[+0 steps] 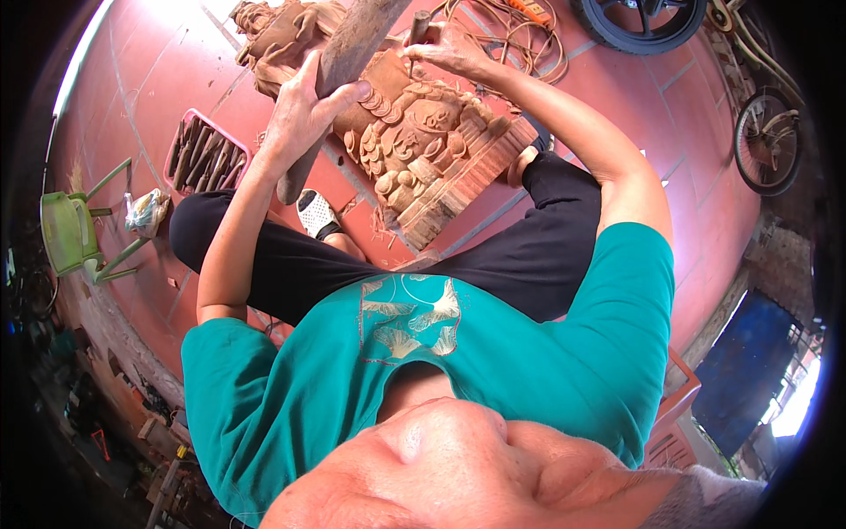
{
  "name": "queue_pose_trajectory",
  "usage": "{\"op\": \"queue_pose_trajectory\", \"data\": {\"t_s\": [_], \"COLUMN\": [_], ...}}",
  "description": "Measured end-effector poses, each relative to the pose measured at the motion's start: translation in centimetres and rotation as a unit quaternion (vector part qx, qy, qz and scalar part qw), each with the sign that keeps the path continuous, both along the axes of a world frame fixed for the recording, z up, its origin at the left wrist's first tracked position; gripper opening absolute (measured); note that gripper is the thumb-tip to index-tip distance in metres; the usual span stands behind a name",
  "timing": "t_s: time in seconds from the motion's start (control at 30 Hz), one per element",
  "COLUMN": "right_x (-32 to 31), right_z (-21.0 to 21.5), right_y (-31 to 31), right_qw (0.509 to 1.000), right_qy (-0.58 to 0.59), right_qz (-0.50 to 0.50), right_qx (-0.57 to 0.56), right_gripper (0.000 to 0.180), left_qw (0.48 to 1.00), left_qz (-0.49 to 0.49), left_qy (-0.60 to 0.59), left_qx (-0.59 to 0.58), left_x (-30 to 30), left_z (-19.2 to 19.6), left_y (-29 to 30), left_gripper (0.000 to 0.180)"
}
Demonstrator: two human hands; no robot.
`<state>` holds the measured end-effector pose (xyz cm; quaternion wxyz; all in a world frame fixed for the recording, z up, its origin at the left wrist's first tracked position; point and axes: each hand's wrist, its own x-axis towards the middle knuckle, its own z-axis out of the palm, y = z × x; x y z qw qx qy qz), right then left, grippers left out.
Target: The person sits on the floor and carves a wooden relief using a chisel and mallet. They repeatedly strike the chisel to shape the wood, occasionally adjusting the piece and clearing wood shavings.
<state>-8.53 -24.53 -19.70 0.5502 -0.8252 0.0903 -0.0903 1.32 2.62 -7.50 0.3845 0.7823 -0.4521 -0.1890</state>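
Note:
A brown wooden carving [419, 132], cut with coins and rounded figures, lies tilted on the floor between my legs, its stepped base toward my right knee. My left hand [304, 115] is closed around a thick wooden mallet [357, 44], which slants across the carving's left side. In my right hand [451, 50] is a chisel [418, 33], held upright with its tip down at the carving's upper surface. The mallet's far end runs out of the picture at the top. Part of the carving is hidden behind the mallet and my left hand.
Left of my knee sits a pink tray [167, 167] of several chisels. Beyond it are a plastic bag [147, 212] and a green chair [69, 231]. Coiled orange cable [557, 55] lies past my right hand, near a black wheel [641, 40]. Wood chips dot the red tiles.

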Motion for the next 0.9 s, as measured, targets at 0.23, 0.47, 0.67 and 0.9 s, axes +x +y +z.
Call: {"op": "queue_pose_trajectory", "data": {"t_s": [0.23,0.47,0.67,0.9], "right_x": [0.2,0.8,0.3,-0.1], "right_z": [-0.1,0.1,-0.4,0.3], "right_y": [-0.4,0.8,-1.3,-1.8], "right_qw": [0.995,0.995,0.998,0.998], "right_qy": [-0.01,0.001,0.045,0.056], "right_qz": [0.018,-0.007,0.002,-0.037], "right_qx": [-0.093,-0.102,0.052,0.022], "right_gripper": [0.029,0.028,0.02,0.024], "left_qw": [0.993,0.997,0.996,0.996], "left_qz": [-0.033,-0.009,-0.021,-0.003], "left_qy": [-0.109,-0.012,0.003,0.031], "left_qx": [0.031,0.074,0.092,0.082], "left_x": [0.5,0.1,0.7,0.8], "left_z": [-1.1,0.2,-0.7,-0.3], "left_y": [0.3,-0.1,0.1,0.3], "left_gripper": [0.06,0.069,0.063,0.064]}}
